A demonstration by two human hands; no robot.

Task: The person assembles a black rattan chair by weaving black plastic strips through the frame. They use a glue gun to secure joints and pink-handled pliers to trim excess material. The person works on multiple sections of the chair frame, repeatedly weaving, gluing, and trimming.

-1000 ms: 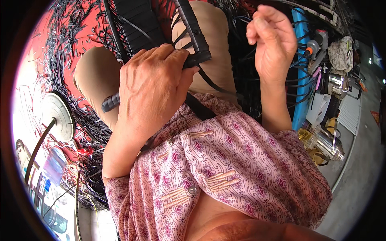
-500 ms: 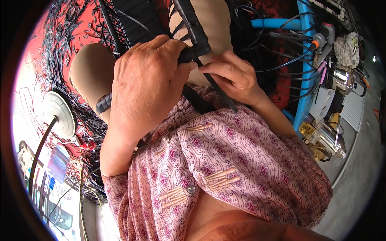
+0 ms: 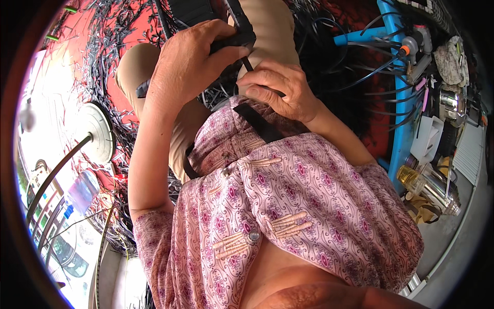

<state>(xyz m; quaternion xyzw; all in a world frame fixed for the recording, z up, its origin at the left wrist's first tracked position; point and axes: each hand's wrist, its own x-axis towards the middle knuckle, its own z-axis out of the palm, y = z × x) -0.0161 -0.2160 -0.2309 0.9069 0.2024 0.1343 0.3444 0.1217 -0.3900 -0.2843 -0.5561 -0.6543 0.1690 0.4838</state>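
A black frame (image 3: pixel 242 37) wrapped in strips lies across my knees, its corner held up at the top of the view. My left hand (image 3: pixel 189 64) is closed around the frame's bar beside that corner, thumb pressed along its near side. From under the corner a narrow black strip (image 3: pixel 247 63) runs down to my right hand (image 3: pixel 284 90), which is closed on it with curled fingers. A dark woven panel (image 3: pixel 190 11) shows beyond my left hand. The bar's other end (image 3: pixel 142 89) sticks out past my left wrist.
Loose black strips (image 3: pixel 105 67) litter the red floor. A blue bar frame (image 3: pixel 402 98) with strips draped over it stands at right. Beyond it are a metal flask (image 3: pixel 440 190) and a white box (image 3: pixel 428 136). A round white base (image 3: pixel 96 133) stands at left.
My left hand and the frame's corner have moved farther from my body. The strip's long tail no longer hangs over my lap; my right fingers are curled more tightly around the strip.
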